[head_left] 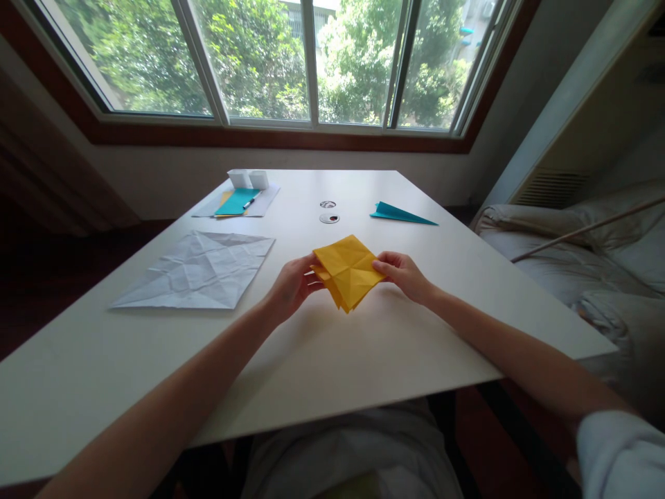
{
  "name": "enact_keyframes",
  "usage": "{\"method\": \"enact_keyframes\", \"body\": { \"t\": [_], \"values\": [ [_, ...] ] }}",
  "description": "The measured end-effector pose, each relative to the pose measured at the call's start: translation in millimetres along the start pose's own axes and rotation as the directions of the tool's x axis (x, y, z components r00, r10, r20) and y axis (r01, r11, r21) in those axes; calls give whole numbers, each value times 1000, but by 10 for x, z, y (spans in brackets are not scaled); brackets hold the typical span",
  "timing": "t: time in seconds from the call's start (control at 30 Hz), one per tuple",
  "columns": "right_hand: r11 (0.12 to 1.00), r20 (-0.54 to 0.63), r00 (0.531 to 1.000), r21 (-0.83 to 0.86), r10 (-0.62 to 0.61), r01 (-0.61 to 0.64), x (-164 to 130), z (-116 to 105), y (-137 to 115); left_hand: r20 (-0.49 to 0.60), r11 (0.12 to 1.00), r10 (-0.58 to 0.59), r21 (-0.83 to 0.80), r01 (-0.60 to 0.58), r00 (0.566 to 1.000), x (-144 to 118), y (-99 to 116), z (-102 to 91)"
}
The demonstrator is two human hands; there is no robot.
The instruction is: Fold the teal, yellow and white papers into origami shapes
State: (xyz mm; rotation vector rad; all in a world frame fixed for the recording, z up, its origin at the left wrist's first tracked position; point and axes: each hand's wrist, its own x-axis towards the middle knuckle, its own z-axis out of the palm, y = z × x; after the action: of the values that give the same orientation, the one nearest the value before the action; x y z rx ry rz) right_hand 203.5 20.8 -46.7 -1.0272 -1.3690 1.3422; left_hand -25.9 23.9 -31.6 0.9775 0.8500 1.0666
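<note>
A folded yellow paper (347,270), creased into a diamond shape, is held just above the white table (364,346) near its middle. My left hand (291,284) pinches its left corner, with fingers tucked under the layers. My right hand (404,274) grips its right corner between thumb and fingers. The paper's lower tip points toward me.
A creased white sheet (200,270) lies flat to the left. A teal folded paper shape (400,213) rests far right. At the far left lie teal and yellow sheets (237,202) with a pen and two white cups (248,179). A cable hole (329,217) sits mid-table. Bedding lies to the right.
</note>
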Motion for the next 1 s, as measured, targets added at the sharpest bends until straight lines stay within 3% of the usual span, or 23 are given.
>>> {"method": "enact_keyframes", "body": {
  "t": [0.13,0.23,0.33,0.47,0.53,0.6,0.67,0.83,1.0],
  "values": [
    [987,-8,998,-149,-68,66,-13,-4,-13,10,995,-72,76,72,997,-1,-5,-34],
    [986,-15,997,-154,-70,66,-22,8,-26,47,979,-23,205,13,999,-6,-41,-52],
    [986,-43,998,-158,-56,48,-24,7,-27,13,973,-11,229,7,1000,-22,-58,-42],
    [959,-3,999,-279,-49,46,-5,-36,9,34,928,19,372,-30,999,-37,-32,-40],
    [902,32,996,-424,-79,85,10,-64,38,81,795,131,587,-154,988,-35,-26,-60],
    [805,72,989,-575,-126,145,20,-84,63,150,567,248,778,-269,957,-27,-40,-94],
    [710,113,980,-677,-161,195,20,-91,76,242,361,303,866,-346,922,-18,-73,-134],
    [515,207,955,-806,-213,290,16,-90,96,452,55,189,881,-469,871,-15,-144,-206],
    [374,309,920,-845,-241,382,15,-97,108,502,-136,60,861,-491,863,-54,-105,-163]
  ]
}}
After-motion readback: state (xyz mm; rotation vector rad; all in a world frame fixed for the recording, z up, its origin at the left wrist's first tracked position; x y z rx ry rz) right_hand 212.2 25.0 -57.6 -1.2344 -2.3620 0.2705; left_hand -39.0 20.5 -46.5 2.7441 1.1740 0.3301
